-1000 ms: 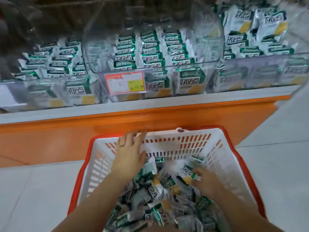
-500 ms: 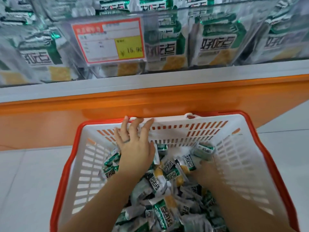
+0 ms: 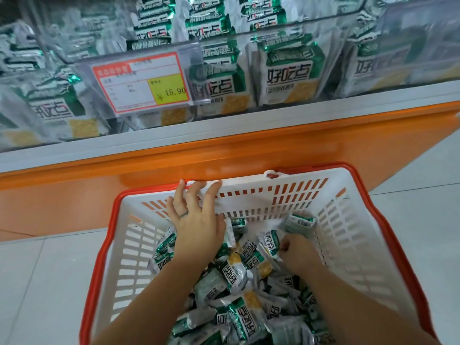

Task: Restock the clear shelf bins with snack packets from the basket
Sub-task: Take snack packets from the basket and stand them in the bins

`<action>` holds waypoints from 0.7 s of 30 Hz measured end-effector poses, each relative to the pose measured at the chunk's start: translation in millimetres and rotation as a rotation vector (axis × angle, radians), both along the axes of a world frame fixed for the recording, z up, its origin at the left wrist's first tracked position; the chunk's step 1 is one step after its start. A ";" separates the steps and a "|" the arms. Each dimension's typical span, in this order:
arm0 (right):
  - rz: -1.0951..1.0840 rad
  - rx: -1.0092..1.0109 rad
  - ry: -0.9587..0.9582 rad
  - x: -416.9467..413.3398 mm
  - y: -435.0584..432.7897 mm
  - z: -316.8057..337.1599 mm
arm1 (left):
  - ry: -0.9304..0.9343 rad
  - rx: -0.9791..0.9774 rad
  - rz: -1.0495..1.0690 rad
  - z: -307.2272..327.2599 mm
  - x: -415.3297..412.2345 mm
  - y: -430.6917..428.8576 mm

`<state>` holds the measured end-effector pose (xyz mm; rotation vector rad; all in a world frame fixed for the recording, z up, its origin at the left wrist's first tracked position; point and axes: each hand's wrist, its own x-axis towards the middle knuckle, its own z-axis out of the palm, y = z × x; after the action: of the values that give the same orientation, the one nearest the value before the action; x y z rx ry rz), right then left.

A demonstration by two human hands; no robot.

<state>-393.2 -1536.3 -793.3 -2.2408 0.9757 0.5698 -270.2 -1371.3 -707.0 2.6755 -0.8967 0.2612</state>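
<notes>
The left hand (image 3: 196,220) lies flat against the far wall of the basket (image 3: 348,232), fingers (image 3: 211,192) straight and spread, tips touching the far rim and holding nothing. The snack packets (image 3: 236,317) fill the basket in a loose heap. Near the far right corner the right hand (image 3: 296,250) is knuckles-up, its curled fingers (image 3: 286,245) pinching the edge of one packet (image 3: 270,244). Both forearms and the basket's near end are cut off below. The clear bins (image 3: 273,28) on the shelf (image 3: 224,125) blur toward the left. Half a second ago the right hand was half buried in packets, and the left fingertips were lower on the wall.
</notes>
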 end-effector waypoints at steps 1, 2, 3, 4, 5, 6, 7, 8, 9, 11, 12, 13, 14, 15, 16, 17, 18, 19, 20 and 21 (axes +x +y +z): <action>0.016 -0.032 -0.028 2.2 -1.0 9.2 | 0.004 0.010 0.000 0.9 -0.3 0.9; 0.039 -0.052 -0.057 4.0 -2.7 19.3 | 0.010 0.032 0.002 0.6 -0.4 2.5; 0.072 -0.056 -0.091 6.2 -5.1 30.0 | 0.023 0.065 0.004 2.6 -0.5 3.6; 0.118 -0.056 -0.122 9.2 -7.9 41.9 | 0.047 0.103 0.007 7.1 -1.0 4.5; 0.168 -0.053 -0.147 12.5 -11.1 56.3 | 0.082 0.142 0.014 13.6 -1.1 4.8; 0.215 -0.040 -0.171 15.3 -14.5 71.9 | 0.129 0.184 0.018 21.9 -0.6 4.8; 0.254 -0.011 -0.188 17.2 -17.3 89.4 | 0.190 0.232 0.017 30.3 -0.3 4.3; 0.298 0.027 -0.193 18.7 -19.3 109.0 | 0.235 0.271 0.002 39.4 -0.4 4.9; 0.350 0.053 -0.191 19.1 -20.7 130.1 | 0.263 0.295 -0.033 49.2 -0.8 6.9; 0.444 0.043 -0.192 18.7 -22.7 174.6 | 0.333 0.239 -0.153 73.9 -3.6 9.2; 0.478 0.010 -0.205 17.1 -23.5 197.5 | 0.402 0.171 -0.223 88.7 -7.7 9.1; 0.507 -0.034 -0.223 14.6 -24.7 220.4 | 0.476 0.101 -0.292 105.5 -12.9 7.6; 0.537 -0.081 -0.246 10.4 -26.3 243.2 | 0.528 0.046 -0.351 122.4 -18.9 5.5; 0.565 -0.125 -0.269 5.1 -28.0 264.7 | 0.556 0.003 -0.393 139.0 -25.1 2.1; 0.584 -0.159 -0.294 -2.2 -29.6 284.8 | 0.573 -0.040 -0.418 155.4 -31.3 -1.3; 0.588 -0.177 -0.326 -10.4 -31.7 302.2 | 0.586 -0.082 -0.433 171.1 -36.9 -5.7; 0.574 -0.177 -0.371 -18.9 -34.2 315.7 | 0.578 -0.116 -0.446 185.0 -41.4 -10.3; 0.543 -0.169 -0.432 -28.5 -36.1 326.2 | 0.549 -0.134 -0.460 197.3 -45.6 -15.5; 0.500 -0.162 -0.504 -37.2 -37.4 333.7 | 0.521 -0.141 -0.469 208.8 -50.1 -21.2; 0.443 -0.152 -0.582 -45.1 -38.3 339.0 | 0.507 -0.150 -0.473 219.8 -54.9 -26.9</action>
<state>-438.3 -1574.5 -454.3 -2.5530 0.2356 -0.0019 -325.1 -1398.3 -487.2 2.1486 -1.2266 -0.4191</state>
